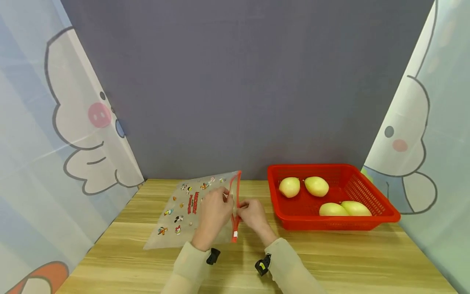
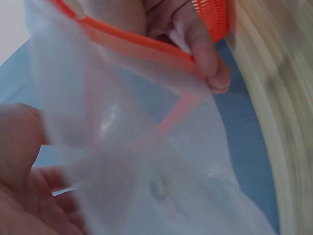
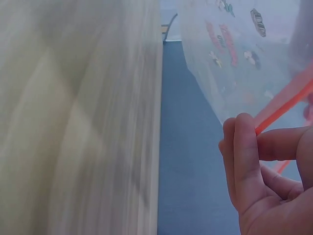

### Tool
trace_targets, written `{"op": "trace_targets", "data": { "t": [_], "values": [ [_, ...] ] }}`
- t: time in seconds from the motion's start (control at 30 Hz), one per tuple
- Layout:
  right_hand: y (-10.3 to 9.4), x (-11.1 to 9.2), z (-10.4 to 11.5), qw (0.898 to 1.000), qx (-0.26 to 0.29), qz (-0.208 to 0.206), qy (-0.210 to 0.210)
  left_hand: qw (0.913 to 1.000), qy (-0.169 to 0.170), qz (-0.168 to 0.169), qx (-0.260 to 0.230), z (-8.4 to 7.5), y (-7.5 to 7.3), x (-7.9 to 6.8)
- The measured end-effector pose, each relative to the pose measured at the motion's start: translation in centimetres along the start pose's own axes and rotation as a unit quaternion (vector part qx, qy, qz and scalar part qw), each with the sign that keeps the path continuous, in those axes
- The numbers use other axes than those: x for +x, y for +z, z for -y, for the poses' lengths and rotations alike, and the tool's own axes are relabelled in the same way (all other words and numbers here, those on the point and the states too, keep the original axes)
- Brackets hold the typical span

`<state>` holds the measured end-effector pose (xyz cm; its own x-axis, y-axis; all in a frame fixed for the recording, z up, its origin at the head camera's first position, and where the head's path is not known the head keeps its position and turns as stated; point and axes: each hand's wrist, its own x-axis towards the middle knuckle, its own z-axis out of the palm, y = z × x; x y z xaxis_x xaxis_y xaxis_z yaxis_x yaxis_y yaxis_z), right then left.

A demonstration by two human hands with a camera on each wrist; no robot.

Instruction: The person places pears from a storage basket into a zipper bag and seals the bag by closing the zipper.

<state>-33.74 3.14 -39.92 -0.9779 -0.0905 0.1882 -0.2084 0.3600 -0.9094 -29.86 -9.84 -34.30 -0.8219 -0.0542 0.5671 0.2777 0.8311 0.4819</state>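
Observation:
A clear zip bag (image 1: 183, 220) printed with small cartoon figures and red lettering lies raised over the table, its red zip edge (image 1: 238, 192) facing right. Near the mouth, my left hand (image 1: 214, 212) holds the film; in the left wrist view, thumb and fingers of that hand (image 2: 24, 171) sit on either side of the cloudy plastic. My right hand (image 1: 253, 214) pinches the red edge, thumb against fingers, as the right wrist view shows for the same hand (image 3: 264, 171). The mouth gapes partly between both hands. A white slider (image 1: 235, 234) is at the zip's near end.
To the right stands a red plastic basket (image 1: 301, 222) with several pale yellow fruits (image 1: 316, 186) inside. The wooden table (image 1: 147, 269) meets a grey backdrop (image 1: 235, 102). Printed curtains (image 1: 29, 163) hang at both sides.

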Motion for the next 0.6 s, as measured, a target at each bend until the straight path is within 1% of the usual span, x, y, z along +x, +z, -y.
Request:
{"op": "trace_targets", "data": {
  "t": [0.07, 0.13, 0.23, 0.37, 0.53, 0.6],
  "values": [
    [-0.3, 0.1, 0.1, 1.0, -0.007, -0.004, -0.001, 0.9996, 0.011, -0.027, -0.005, -0.2, -0.2, 0.2],
    [-0.6, 0.1, 0.2, 1.0, -0.007, -0.008, 0.001, 0.9982, 0.023, -0.052, -0.02, -0.3, -0.4, 0.2],
    [-0.9, 0.1, 0.4, 1.0, -0.015, -0.017, -0.003, 0.9956, 0.032, -0.079, -0.039, -0.3, -1.0, 0.3],
    [-1.4, 0.0, 1.0, 0.999, -0.03, -0.021, -0.006, 0.9932, 0.024, -0.101, -0.054, 0.0, -2.3, 0.4],
    [-2.3, -0.3, 2.1, 0.997, -0.061, -0.033, -0.016, 0.9892, -0.002, -0.11, -0.097, 0.5, -4.0, 0.9],
    [-2.7, -0.4, 2.6, 0.997, -0.063, -0.033, -0.019, 0.9869, -0.015, -0.112, -0.116, 0.7, -4.5, 1.1]
  ]
}}
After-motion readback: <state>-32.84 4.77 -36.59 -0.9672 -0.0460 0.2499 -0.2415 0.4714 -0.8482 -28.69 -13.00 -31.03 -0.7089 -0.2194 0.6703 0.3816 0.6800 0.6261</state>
